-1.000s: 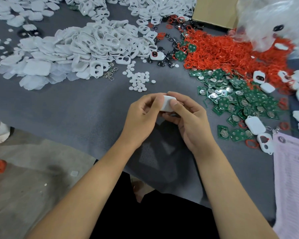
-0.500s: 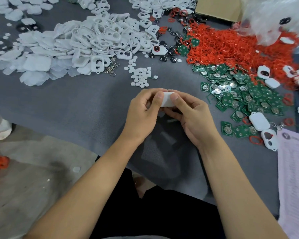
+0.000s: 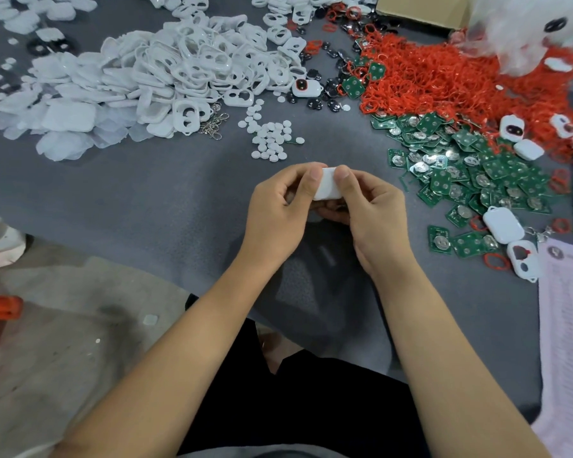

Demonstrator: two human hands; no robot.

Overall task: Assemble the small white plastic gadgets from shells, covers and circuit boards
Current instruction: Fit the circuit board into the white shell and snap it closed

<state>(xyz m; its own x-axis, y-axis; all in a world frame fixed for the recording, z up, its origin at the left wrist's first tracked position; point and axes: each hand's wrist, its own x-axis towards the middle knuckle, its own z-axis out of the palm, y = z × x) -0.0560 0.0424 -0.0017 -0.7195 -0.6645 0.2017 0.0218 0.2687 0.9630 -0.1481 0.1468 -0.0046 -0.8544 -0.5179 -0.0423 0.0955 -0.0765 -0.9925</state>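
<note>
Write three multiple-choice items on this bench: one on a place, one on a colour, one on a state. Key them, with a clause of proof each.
1. Where is the green circuit-board pile?
A. right of the hands
B. left of the hands
C. on the floor

2. What colour are the rings heaped beyond the boards?
A. blue
B. red
C. yellow

3. How is the white gadget held?
A. lying untouched
B. by one hand alone
C. pinched by both hands

Key: 1 A, the boards lie to the right; 2 B, the heap is red; 3 C, left hand and right hand both thumb it.

White shells (image 3: 166, 71), red rings (image 3: 437, 77), green boards (image 3: 470, 173), grey cloth (image 3: 146, 200).
</note>
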